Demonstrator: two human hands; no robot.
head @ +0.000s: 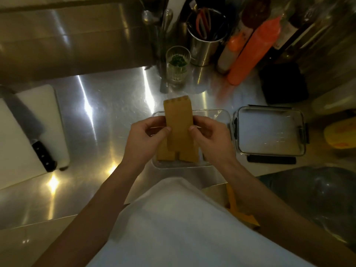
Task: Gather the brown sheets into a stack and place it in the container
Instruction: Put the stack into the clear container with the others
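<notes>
A stack of brown sheets stands tilted over a clear plastic container in the middle of the steel counter. My left hand pinches the stack's left edge and my right hand pinches its right edge, thumbs on the front face. The top edges of several sheets fan out slightly. The stack's lower end sits inside the container near its front wall, where two sheets splay apart. My hands hide part of the container's floor.
The container's lid lies upside down just to the right. A white cutting board with a knife is at the left. A glass with herbs, a utensil canister and orange squeeze bottles stand behind.
</notes>
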